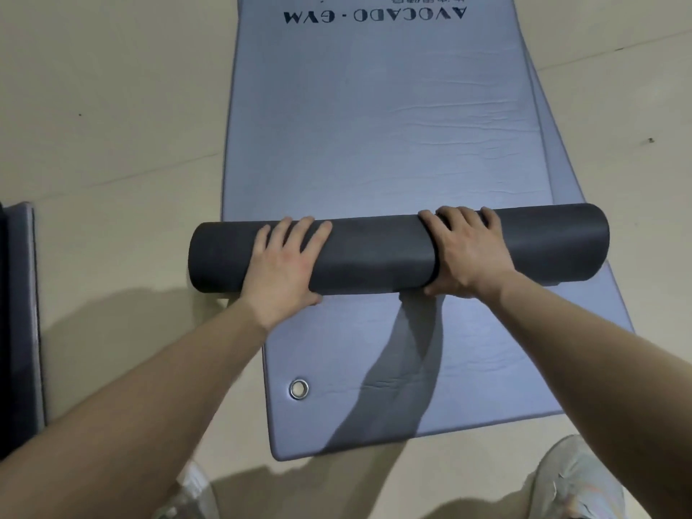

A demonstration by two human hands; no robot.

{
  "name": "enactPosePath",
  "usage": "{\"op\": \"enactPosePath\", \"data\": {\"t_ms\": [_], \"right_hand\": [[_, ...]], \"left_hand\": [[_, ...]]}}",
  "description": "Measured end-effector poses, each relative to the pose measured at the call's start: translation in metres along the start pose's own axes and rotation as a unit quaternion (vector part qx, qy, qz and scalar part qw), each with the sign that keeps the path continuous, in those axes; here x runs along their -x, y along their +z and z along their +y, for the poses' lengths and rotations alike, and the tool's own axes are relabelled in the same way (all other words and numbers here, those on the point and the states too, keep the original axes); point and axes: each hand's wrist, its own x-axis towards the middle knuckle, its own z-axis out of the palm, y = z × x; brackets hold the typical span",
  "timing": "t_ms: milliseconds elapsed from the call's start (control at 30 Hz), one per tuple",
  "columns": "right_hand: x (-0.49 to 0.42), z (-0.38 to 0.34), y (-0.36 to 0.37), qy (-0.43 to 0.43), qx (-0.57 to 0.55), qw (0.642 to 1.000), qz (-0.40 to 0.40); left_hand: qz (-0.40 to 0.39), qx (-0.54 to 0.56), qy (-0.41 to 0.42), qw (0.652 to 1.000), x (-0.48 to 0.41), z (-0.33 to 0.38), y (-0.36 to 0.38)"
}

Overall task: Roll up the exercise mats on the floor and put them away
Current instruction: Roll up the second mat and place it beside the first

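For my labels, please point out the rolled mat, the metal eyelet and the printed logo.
rolled mat (374, 252): head view, middle of roll.
metal eyelet (292, 389): head view, left side of ring.
printed logo (374, 15): head view, middle letters.

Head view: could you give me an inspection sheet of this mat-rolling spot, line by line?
Surface: beige floor, few dark specks.
Job's things: dark grey rolled foam mat lying across flat blue-grey printed mat; metal eyelet at its near corner.
Clutter: dark flat panel at left edge.
Grippers: left hand presses flat on roll; right hand curls over it.
Cables: nothing seen.
Surroundings: pale shoes below.
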Motion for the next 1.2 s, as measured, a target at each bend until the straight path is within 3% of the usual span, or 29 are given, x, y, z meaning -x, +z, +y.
{"op": "enactPosePath", "data": {"t_ms": [100,300,367,467,533,600,667,700,767,900,1033,1100,1200], "right_hand": [[0.003,-0.003,-0.014,-0.003,-0.002,0.999,-0.041],[0.072,-0.015,-0.019,-0.024,-0.050,0.982,-0.181],[0.107,-0.023,-0.010,-0.003,-0.054,0.986,-0.158],[0.153,-0.036,0.014,0.039,-0.015,0.999,-0.035],[0.158,-0.038,0.021,0.057,-0.033,0.998,-0.025],[0.142,-0.033,0.014,0.058,-0.063,0.996,-0.034],[0.114,-0.020,0.001,0.053,-0.084,0.995,-0.034],[0.100,-0.014,-0.008,0.049,-0.087,0.994,-0.043],[0.085,-0.010,-0.019,0.037,-0.077,0.995,-0.048],[0.099,-0.020,0.001,0.048,-0.025,0.997,0.062],[0.072,-0.020,0.026,0.065,0.014,0.997,0.030],[0.044,-0.010,0.022,0.068,0.020,0.996,0.053],[0.016,0.004,0.010,0.041,0.027,0.997,0.066]], "left_hand": [[0.003,0.008,-0.005,1.000,-0.004,0.002,-0.012],[-0.174,0.078,0.042,0.981,0.051,0.018,-0.042],[-0.229,0.099,0.047,0.967,0.055,0.021,-0.051],[-0.312,0.144,0.037,0.938,0.029,0.015,-0.065],[-0.339,0.161,0.023,0.927,0.022,0.010,-0.071],[-0.273,0.178,-0.043,0.945,0.035,0.007,-0.072],[-0.105,0.158,-0.151,0.970,0.062,0.020,-0.063],[-0.054,0.152,-0.197,0.967,0.070,0.030,-0.057],[-0.025,0.162,-0.239,0.957,0.073,0.043,-0.046],[0.005,0.180,-0.222,0.958,0.016,0.027,-0.033],[0.020,0.255,-0.217,0.942,-0.032,0.009,-0.039],[0.026,0.276,-0.150,0.949,-0.033,0.003,-0.042],[0.033,0.070,0.003,0.997,-0.017,-0.006,-0.026]]}}
